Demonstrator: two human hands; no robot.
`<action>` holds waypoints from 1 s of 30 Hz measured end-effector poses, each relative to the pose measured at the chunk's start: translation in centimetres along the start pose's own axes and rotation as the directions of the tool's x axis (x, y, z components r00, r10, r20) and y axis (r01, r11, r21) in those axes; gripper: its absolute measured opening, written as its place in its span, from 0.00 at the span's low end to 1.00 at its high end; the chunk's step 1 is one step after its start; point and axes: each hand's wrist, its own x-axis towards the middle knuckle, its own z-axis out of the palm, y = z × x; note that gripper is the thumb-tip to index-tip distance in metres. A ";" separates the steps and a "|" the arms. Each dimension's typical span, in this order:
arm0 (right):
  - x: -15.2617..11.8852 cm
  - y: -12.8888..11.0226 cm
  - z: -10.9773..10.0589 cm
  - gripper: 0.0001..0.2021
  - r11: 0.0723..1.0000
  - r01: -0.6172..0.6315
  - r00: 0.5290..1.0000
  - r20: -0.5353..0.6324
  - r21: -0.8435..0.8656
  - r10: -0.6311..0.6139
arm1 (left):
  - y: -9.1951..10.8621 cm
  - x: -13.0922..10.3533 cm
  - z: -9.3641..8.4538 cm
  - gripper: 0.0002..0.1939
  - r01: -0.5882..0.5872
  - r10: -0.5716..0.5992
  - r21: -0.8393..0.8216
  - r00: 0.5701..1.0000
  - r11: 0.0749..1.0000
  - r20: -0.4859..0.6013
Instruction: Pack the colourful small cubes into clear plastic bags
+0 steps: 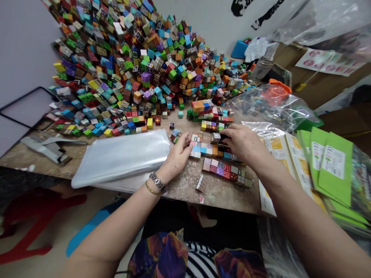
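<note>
My left hand [177, 156] is at the left end of a row of small printed cubes [206, 148], thumb and fingers apart, with the thumb against the row. A few loose patterned cubes [175, 135] sit just beyond its fingers. My right hand [245, 143] reaches in from the right, its fingers pinched at a grey-and-white patterned cube [216, 137] over the same row; the fingers partly hide what they grip. Nearer me lies a second row of cubes [224, 169], pink and purple through red to grey. One cube block [200, 183] lies apart in front of it.
A large heap of colourful cubes [139, 69] covers the back. Clear plastic bags [124, 154] and a metal stapler-like tool [55, 146] lie left. Green printed packets [333, 166], yellow-white sheets [278, 148] and a filled clear bag [266, 104] are right, before a cardboard box [315, 83].
</note>
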 end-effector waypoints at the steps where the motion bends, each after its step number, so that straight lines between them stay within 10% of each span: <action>1: 0.0 0.1 0.2 0.13 1.000 -0.002 1.000 0.015 -0.019 0.002 | -0.1 0.0 0.0 0.27 -0.004 0.004 -0.002 1.000 1.000 0.001; 11: -0.1 -0.3 0.8 0.16 1.000 0.004 0.999 -0.032 0.012 -0.003 | 0.0 -0.3 0.2 0.27 -0.114 0.113 0.245 0.993 0.963 0.015; 21: 3.4 -3.8 -0.3 0.17 0.975 0.218 0.958 0.184 0.034 -0.220 | 0.1 -1.2 0.4 0.16 -0.472 0.488 0.664 0.854 0.580 0.181; 30: 5.8 -3.7 0.6 0.25 0.893 0.449 0.839 0.353 -0.023 -0.413 | 0.4 -1.6 0.9 0.12 -0.501 0.474 0.764 0.830 0.406 0.293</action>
